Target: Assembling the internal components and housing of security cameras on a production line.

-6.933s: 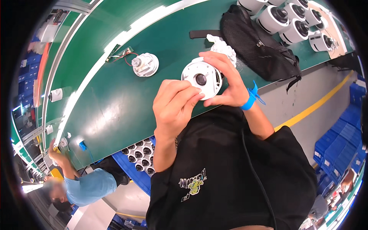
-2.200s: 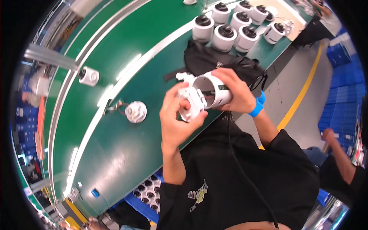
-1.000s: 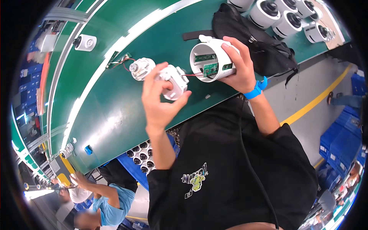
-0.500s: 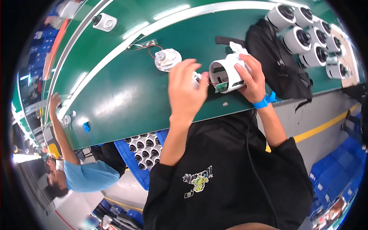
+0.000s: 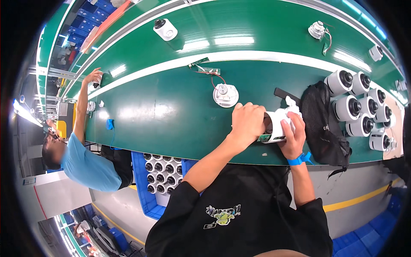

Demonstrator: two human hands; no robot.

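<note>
My right hand (image 5: 293, 136) grips a white cylindrical camera housing (image 5: 278, 124) lying on its side just above the green bench (image 5: 162, 115). A green circuit board edge shows at the housing's lower open end. My left hand (image 5: 245, 123) is pressed against that open end, fingers curled over a white front part that is mostly hidden. A blue band is on my right wrist. Beyond my left hand lies a round white camera base (image 5: 225, 94) with red wires running to a small green board (image 5: 208, 70).
A black bag (image 5: 321, 124) lies right of my hands, with several finished white cameras (image 5: 357, 107) behind it. A blue crate (image 5: 159, 182) of lens parts sits below the bench edge. A person in a light blue shirt (image 5: 87, 165) reaches onto the conveyor at left. More cameras (image 5: 165, 29) ride the belt.
Both hands have come down from mid-air to the bench. The separate front part in my left hand has been brought up against the housing's open end.
</note>
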